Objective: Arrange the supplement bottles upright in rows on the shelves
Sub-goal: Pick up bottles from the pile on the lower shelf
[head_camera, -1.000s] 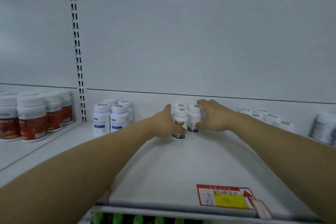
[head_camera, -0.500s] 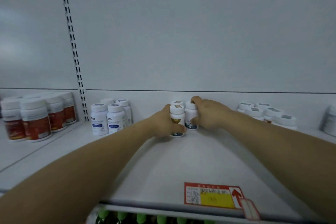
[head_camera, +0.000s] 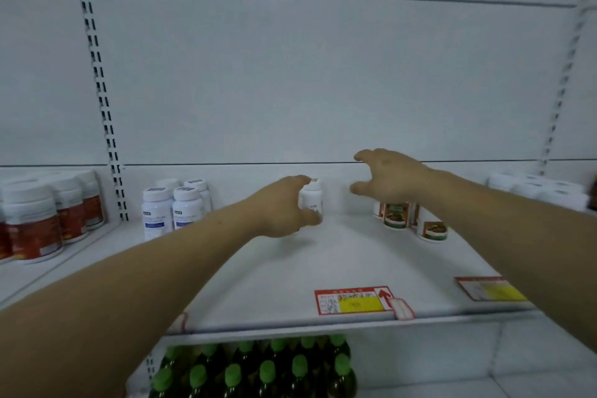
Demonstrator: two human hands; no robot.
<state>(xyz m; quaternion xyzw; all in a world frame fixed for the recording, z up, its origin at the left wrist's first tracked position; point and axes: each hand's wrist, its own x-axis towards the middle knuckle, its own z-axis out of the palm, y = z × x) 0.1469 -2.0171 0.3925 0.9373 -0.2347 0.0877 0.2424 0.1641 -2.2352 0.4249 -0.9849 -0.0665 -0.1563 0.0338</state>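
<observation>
While clasping in the left hand (head_camera: 284,207) grip a small white-capped white plastic supplement bottle (head_camera: 311,199) upright at mid-back of the white metal shelf (head_camera: 290,275), with the right hand (head_camera: 391,178) grip spread and empty alongside: probably mid-placement; next, seat squarely in row, let go.

I can read no words here. The red-bordered paper price tag with a yellow patch (head_camera: 353,300) on the white metal shelf (head_camera: 290,275) shows a red upward arrow. Its print is blurred, as are the labels on the white plastic supplement bottles (head_camera: 157,215).

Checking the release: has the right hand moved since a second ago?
Yes. The right hand has risen and drawn rightward from the white bottle, now overlapping the back-panel seam.
</observation>
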